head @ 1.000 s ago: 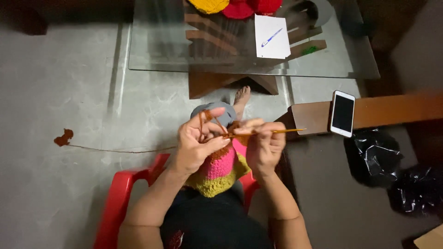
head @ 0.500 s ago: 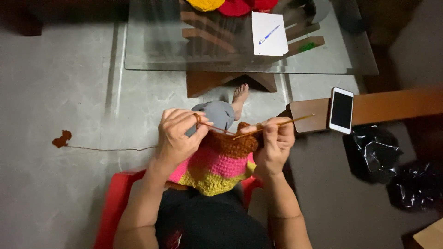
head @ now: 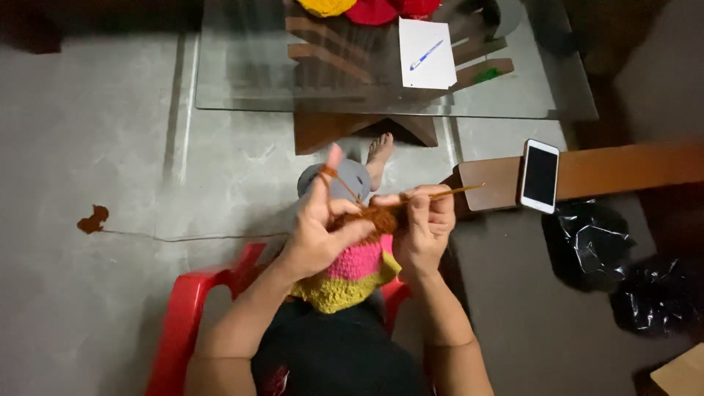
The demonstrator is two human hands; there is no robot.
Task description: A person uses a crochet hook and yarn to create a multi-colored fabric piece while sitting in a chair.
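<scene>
Left hand (head: 317, 238) fingers pinch crochet piece (head: 353, 268), brown yarn (head: 331, 176) over raised index; right hand (head: 423, 226) fingers clamp hook (head: 453, 193).

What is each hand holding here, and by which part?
The right hand grips a thin wooden crochet hook near its working end. The left hand pinches the brown top edge of the striped crocheted piece, brown yarn looped over its raised forefinger.
</scene>
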